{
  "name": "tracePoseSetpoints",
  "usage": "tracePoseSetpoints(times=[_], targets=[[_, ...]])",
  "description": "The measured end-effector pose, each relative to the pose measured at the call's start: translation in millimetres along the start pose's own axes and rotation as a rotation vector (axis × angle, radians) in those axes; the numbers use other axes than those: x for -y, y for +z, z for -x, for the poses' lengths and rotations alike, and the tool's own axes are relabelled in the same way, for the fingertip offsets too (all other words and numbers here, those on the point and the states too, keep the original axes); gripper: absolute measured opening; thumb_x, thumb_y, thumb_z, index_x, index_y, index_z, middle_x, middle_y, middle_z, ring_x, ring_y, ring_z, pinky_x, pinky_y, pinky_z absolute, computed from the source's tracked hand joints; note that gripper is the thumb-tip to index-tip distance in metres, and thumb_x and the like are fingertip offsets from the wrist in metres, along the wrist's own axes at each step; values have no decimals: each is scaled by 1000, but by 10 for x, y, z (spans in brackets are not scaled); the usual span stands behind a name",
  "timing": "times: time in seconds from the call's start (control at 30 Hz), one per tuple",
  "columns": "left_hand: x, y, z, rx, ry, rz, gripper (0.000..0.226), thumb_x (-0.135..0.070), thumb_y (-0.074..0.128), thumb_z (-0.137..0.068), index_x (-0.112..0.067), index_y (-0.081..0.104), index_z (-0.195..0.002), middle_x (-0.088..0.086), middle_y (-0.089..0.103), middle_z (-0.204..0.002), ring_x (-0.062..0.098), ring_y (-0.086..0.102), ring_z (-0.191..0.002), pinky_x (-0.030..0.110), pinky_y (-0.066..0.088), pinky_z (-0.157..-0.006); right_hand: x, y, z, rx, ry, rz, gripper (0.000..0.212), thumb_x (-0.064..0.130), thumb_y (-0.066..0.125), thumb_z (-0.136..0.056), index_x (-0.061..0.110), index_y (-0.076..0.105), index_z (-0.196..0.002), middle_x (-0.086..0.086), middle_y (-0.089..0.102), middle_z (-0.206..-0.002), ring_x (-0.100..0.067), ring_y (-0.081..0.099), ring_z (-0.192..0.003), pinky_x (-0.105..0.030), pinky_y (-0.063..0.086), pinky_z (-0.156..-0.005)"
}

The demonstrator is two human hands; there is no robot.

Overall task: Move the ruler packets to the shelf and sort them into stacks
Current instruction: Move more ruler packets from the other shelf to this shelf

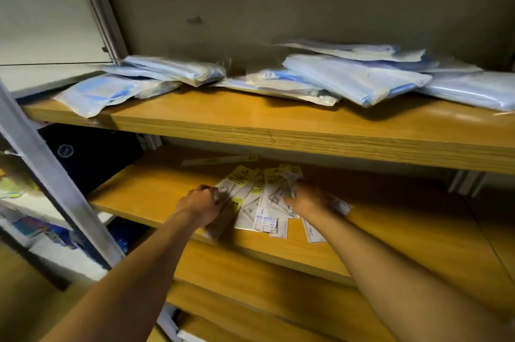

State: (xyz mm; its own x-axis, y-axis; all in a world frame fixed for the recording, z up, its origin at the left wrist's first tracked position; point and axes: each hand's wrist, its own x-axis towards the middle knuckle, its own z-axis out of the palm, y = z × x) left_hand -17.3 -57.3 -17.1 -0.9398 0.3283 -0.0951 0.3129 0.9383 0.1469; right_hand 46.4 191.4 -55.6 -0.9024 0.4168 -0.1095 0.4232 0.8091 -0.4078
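Several ruler packets, clear sleeves with yellow and white labels, lie fanned out on the middle wooden shelf. My left hand is closed on the left packets of the fan. My right hand grips the packets on the right side, and one white packet end sticks out past it to the right. One long packet lies apart near the back of the same shelf. Some packet ends overhang the shelf's front edge.
The upper shelf carries several blue plastic-wrapped bundles. A grey metal shelf post slants down the left. A dark bag sits at the middle shelf's left end. Another wooden shelf lies below.
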Motion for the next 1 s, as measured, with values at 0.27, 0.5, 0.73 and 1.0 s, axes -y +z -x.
tracePoseSetpoints(times=[0.27, 0.5, 0.73, 1.0], targets=[[284, 40, -397, 40, 15, 33, 38, -39, 59, -91, -19, 58, -124, 10, 59, -125, 33, 53, -118, 42, 48, -95, 350, -27, 25, 28, 160, 47, 82, 63, 68, -69, 33, 40, -140, -9, 52, -138, -34, 52, -122, -46, 49, -95], [748, 229, -992, 143, -46, 241, 54, -49, 72, -69, -27, 59, -117, 3, 63, -120, 29, 57, -116, 41, 49, -98, 522, -62, 113, 83, 245, 42, 67, 44, 65, -83, 26, 40, -143, -6, 45, -145, -32, 46, -130, -39, 45, -103], [781, -106, -576, 137, 63, 788, 25, -6, 69, -87, -5, 67, -111, 11, 70, -106, 28, 66, -102, 37, 54, -86, 640, 10, 128, 50, 412, 58, 92, 57, 75, -70, 20, 37, -144, -15, 38, -150, -39, 37, -135, -48, 40, -106], [829, -246, -333, 212, 176, 1002, 11, -16, 63, -94, -23, 60, -101, 0, 71, -99, 16, 69, -89, 30, 54, -72, 707, -191, 256, 280, 468, -107, 88, 25, 80, -76, 4, 32, -146, -16, 47, -142, -36, 42, -133, -41, 42, -103]])
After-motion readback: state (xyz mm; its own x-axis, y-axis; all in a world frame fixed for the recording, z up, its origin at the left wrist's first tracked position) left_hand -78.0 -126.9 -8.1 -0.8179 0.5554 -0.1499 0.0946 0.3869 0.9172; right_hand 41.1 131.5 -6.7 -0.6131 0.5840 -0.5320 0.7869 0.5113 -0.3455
